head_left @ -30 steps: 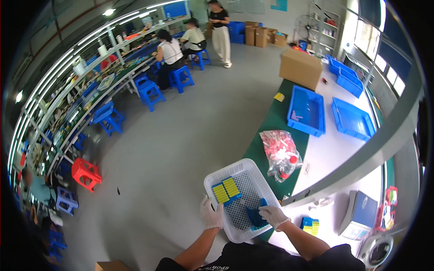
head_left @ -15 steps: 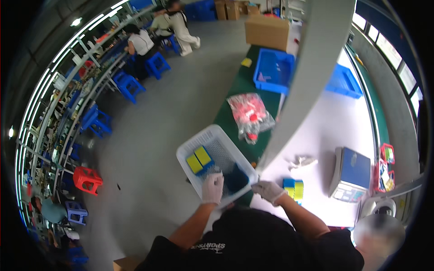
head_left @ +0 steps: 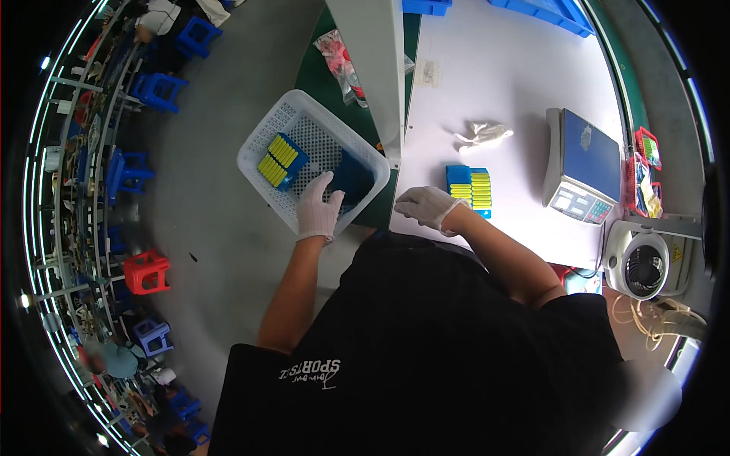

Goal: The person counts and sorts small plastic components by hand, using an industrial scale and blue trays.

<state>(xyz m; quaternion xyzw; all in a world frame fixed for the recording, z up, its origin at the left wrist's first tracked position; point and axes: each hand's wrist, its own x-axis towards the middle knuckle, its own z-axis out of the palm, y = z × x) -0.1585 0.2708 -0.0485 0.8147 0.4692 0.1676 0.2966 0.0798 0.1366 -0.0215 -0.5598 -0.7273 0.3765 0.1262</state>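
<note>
Over the near side of a white perforated plastic basket (head_left: 264, 131), my gloved left hand (head_left: 318, 207) is open, thumb and fingers apart, with nothing visible in it. Inside the basket lie blue blocks with yellow-green strips (head_left: 282, 161) on the left and a dark blue item (head_left: 352, 180), its kind unclear, on the right. My right hand (head_left: 428, 207), also gloved, hovers at the white table's left edge with fingers stretched toward the basket; it appears to hold nothing. Just beyond it, a blue block with two rows of yellow-green strips (head_left: 469, 190) lies on the table.
A crumpled white glove (head_left: 484, 137) and a blue-topped weighing scale (head_left: 585, 159) are on the white table (head_left: 517, 76). A grey post (head_left: 376, 68) rises between basket and table. Beyond the basket sits a bag of pink items (head_left: 334, 64). A white fan (head_left: 642, 266) stands at right.
My view has tipped downward, so the basket and table sit higher in the picture. My left hand's fingers, bunched together before, are now apart. My right hand stays near the table edge.
</note>
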